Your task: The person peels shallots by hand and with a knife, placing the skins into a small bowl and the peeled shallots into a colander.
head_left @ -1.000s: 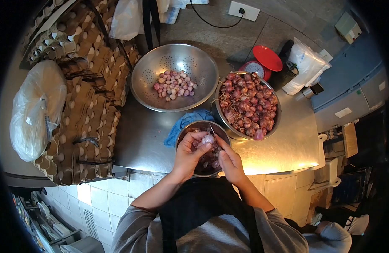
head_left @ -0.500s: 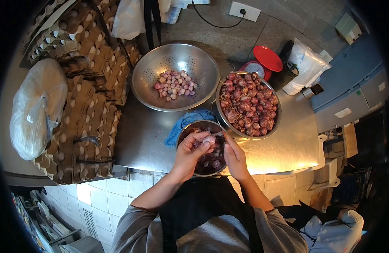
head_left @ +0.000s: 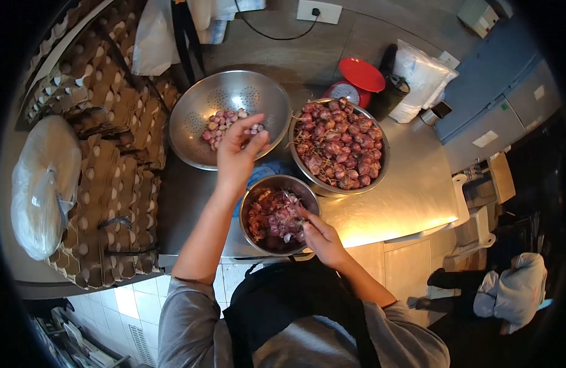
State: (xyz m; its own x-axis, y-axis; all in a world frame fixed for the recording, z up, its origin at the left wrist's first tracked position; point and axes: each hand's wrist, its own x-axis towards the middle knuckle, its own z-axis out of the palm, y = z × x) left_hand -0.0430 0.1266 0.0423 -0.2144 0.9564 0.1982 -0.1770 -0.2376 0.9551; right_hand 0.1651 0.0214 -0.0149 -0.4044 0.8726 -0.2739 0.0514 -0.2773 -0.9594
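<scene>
My left hand (head_left: 237, 150) is over the near side of a perforated steel colander (head_left: 188, 144), its fingers stretched and thumb apart, with nothing visible in them. Peeled pinkish shallots (head_left: 218, 126) lie in the colander, partly hidden by that hand. At the right rim of a smaller steel bowl (head_left: 245, 227), my right hand (head_left: 322, 239) has its fingers closed. A thin greyish blur shows at its fingertips; I cannot make out what it grips. Reddish papery shallot skins (head_left: 273, 214) fill this bowl. Unpeeled red shallots (head_left: 341, 144) are heaped in a steel bowl (head_left: 384, 162) to the right.
Stacked egg trays (head_left: 111, 202) and a plastic bag (head_left: 47, 184) line the left side. A blue cloth (head_left: 267, 170) lies behind the small bowl on the steel table (head_left: 387, 208). At the back stands a red scale (head_left: 362, 76). Another person (head_left: 509, 291) is at lower right.
My left hand has moved from above the small bowl up to the colander, and the peeled shallot no longer shows in its fingers. My right hand has lowered toward the skins. The camera view has shifted.
</scene>
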